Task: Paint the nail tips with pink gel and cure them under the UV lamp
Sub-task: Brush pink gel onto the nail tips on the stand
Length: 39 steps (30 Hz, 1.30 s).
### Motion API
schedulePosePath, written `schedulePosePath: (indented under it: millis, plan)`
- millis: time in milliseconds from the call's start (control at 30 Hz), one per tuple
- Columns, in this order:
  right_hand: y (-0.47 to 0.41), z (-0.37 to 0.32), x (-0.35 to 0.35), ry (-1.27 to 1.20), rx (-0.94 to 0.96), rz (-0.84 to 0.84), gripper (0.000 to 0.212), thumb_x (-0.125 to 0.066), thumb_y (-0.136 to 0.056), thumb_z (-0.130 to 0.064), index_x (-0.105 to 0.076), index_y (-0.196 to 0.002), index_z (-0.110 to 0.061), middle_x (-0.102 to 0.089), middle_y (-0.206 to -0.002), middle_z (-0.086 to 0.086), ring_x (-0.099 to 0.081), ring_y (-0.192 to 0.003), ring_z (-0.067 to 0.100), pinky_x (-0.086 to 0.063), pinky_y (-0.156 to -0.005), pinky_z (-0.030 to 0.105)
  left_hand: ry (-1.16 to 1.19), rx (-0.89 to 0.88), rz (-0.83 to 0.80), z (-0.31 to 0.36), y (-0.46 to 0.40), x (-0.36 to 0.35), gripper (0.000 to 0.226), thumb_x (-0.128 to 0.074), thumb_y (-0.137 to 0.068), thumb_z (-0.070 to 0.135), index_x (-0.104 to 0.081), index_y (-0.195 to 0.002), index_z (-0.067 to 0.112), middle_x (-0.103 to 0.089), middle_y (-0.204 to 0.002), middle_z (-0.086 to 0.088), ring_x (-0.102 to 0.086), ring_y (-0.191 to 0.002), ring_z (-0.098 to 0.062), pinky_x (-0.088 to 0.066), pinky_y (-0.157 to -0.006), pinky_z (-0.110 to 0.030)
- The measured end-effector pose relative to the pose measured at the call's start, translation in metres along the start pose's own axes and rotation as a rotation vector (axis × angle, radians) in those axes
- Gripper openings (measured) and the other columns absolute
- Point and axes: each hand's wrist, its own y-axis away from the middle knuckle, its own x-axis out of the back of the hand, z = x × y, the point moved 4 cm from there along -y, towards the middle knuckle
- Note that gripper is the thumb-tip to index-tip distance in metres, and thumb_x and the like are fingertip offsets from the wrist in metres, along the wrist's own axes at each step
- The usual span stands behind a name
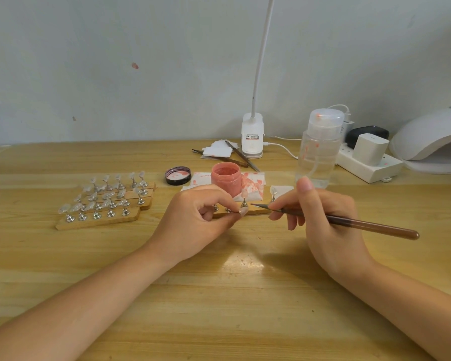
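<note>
Wooden bench [219, 295] set against a pale wall. Landmark: pink gel jar [226, 178], open, stood on a stained paper wipe [253, 183]. Jar lid [177, 175] lies just left of the jar, inside up. Further left of the jar, stacked wooden strips [102, 220] are seen carrying rows of clear nail tips [107, 194] on metal stands. Just in front of the jar, another wooden strip [255, 211] is partly hidden by both hands.

Left hand [198, 217] is curled, a nail tip [243, 211] pinched between thumb and fingers, just in front of the jar. Right hand [323, 217] is closed around a brown brush [349, 221] in a pen grip, bristle end aimed at the pinched tip, just short of it; contact cannot be confirmed. Two metal stands [244, 203] on the near strip are left visible between the hands.

Behind the jar: white pads [218, 151], spare tools [241, 156], clip lamp base [252, 136] with white gooseneck. Right of the jar: clear pump bottle [319, 149], then power strip [370, 165] with white adapter [370, 149], black case [366, 134] behind it. UV lamp [432, 136] is found furthest right of the jar, partly cut by the frame edge.
</note>
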Motion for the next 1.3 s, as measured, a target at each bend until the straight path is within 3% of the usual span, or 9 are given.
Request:
schedulePosePath:
  millis: [200, 367, 500, 667, 867, 1067, 1300]
  plan:
    - [0.0013, -0.0002, -0.0041, 0.053, -0.006, -0.066, 0.047, -0.037, -0.087, -0.044, -0.072, -0.07, -0.017, -0.068, -0.063, 0.001, -0.053, -0.048, 0.009, -0.044, -0.051, 0.02, 0.01, 0.012, 0.015, -0.002, -0.0012, 0.0007, 0.024, -0.074, -0.071, 0.003, -0.068, -0.074, 0.026, -0.064, -0.079, 0.007, -0.029, -0.04, -0.007, -0.026, -0.042, -0.02]
    - [0.0029, -0.0004, -0.0052, 0.013, -0.003, -0.111, 0.047, -0.036, -0.087, -0.042, -0.072, -0.067, -0.018, -0.067, -0.06, 0.005, -0.054, -0.048, 0.007, -0.041, -0.052, 0.015, 0.015, -0.002, 0.033, -0.0021, -0.0008, 0.0002, 0.02, -0.073, -0.072, 0.012, -0.067, -0.073, 0.032, -0.063, -0.078, 0.01, -0.03, -0.039, -0.006, -0.026, -0.042, -0.018]
    - [0.0006, -0.0008, -0.0019, 0.035, 0.006, -0.051, 0.044, -0.038, -0.09, -0.041, -0.07, -0.07, -0.018, -0.067, -0.062, 0.003, -0.053, -0.048, 0.009, -0.04, -0.054, 0.014, 0.022, 0.022, 0.042, -0.0037, -0.0007, 0.0002, 0.028, -0.076, -0.071, 0.005, -0.069, -0.073, 0.031, -0.063, -0.081, 0.014, -0.03, -0.039, -0.006, -0.026, -0.042, -0.019]
    - [0.001, -0.0003, -0.0063, 0.082, -0.012, -0.107, 0.041, -0.043, -0.09, -0.042, -0.072, -0.072, -0.019, -0.068, -0.063, -0.002, -0.052, -0.048, 0.006, -0.043, -0.052, 0.019, 0.006, 0.029, 0.045, -0.0025, -0.0014, 0.0, 0.035, -0.076, -0.07, 0.001, -0.067, -0.072, 0.034, -0.063, -0.081, 0.017, -0.03, -0.039, -0.006, -0.026, -0.043, -0.016]
    - [0.0026, -0.0009, -0.0043, -0.004, 0.004, -0.111, 0.048, -0.035, -0.088, -0.041, -0.071, -0.067, -0.017, -0.066, -0.058, 0.007, -0.054, -0.05, 0.005, -0.04, -0.054, 0.012, 0.017, 0.025, 0.057, -0.001, -0.0016, 0.0005, 0.032, -0.076, -0.07, 0.004, -0.067, -0.071, 0.035, -0.062, -0.076, 0.014, -0.029, -0.039, -0.006, -0.025, -0.042, -0.018]
    - [0.0003, -0.0004, -0.0059, 0.074, 0.004, -0.113, 0.044, -0.035, -0.088, -0.043, -0.07, -0.073, -0.022, -0.067, -0.064, -0.004, -0.055, -0.054, 0.004, -0.042, -0.053, 0.014, 0.02, 0.038, 0.05, -0.0009, -0.001, 0.0001, 0.028, -0.076, -0.07, 0.003, -0.068, -0.071, 0.03, -0.062, -0.078, 0.01, -0.029, -0.039, -0.005, -0.025, -0.042, -0.019]
    - [0.0025, -0.0029, -0.0019, -0.041, 0.042, -0.103, 0.052, -0.031, -0.089, -0.041, -0.068, -0.064, -0.015, -0.054, -0.048, 0.007, -0.05, -0.048, 0.001, -0.035, -0.053, 0.007, 0.027, 0.045, 0.06, -0.0012, -0.0007, 0.0007, 0.025, -0.075, -0.07, 0.007, -0.068, -0.071, 0.031, -0.063, -0.077, 0.013, -0.03, -0.038, -0.004, -0.027, -0.041, -0.02]
